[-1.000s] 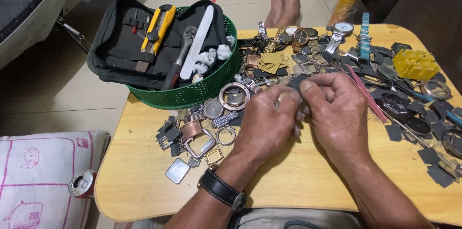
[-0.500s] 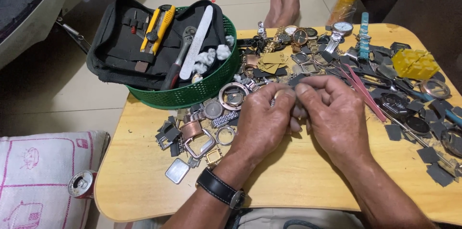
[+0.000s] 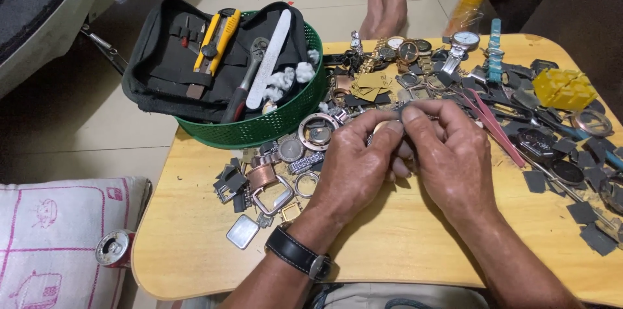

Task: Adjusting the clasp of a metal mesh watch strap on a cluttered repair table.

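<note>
Both hands pinch one small watch part [image 3: 397, 116] above the surface [image 3: 402, 244].
Left hand [image 3: 354, 169] and right hand [image 3: 448, 156] fingers closed on it, tips meeting; part mostly hidden, axis unclear. Watch cases [image 3: 318, 132] just left, pink tweezers [image 3: 496, 128] right.

We sit at a low, pale wooden table [image 3: 389, 263] on beige floor tiles [image 3: 78, 127]; a pink-lined white cushion [image 3: 52, 244] lies near left.

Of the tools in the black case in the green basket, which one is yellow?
The utility knife, lying at the case's upper middle. It alone is yellow and black; the wrench beside it is grey metal, the file white.
</note>
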